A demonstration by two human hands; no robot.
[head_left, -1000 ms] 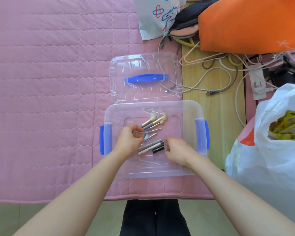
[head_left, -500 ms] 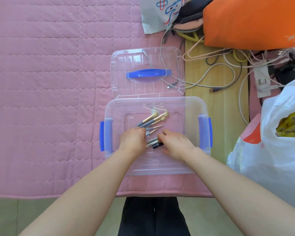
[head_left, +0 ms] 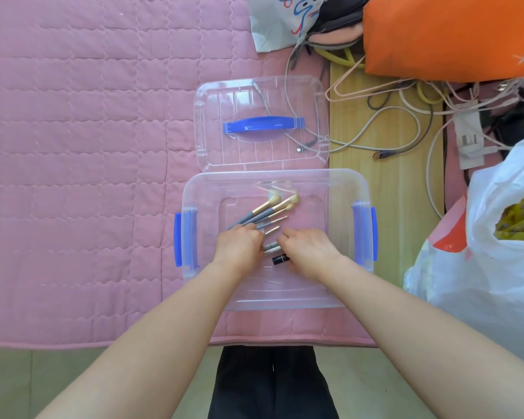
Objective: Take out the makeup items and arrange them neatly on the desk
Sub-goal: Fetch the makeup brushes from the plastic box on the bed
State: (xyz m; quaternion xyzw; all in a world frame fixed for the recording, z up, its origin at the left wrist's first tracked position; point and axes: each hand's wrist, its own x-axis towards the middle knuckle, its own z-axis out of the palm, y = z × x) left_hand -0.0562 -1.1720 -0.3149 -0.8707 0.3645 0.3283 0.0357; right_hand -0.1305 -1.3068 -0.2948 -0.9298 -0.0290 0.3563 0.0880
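Two hands inside the clear storage box point(head_left: 339, 189): I see left hand point(head_left: 239, 246) curled round the makeup brushes point(head_left: 266, 210) at their handle ends, bristles pointing far-right, right hand point(head_left: 310, 249) curled over the pens point(head_left: 270, 247) alongside, grip unclear.

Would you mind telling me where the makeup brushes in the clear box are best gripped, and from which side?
Take the makeup brushes by their grey handles, reaching down through the open top of the clear box from the near left. The handles bunch together at that end, beside the left hand, while the soft bristle heads fan out toward the far right.
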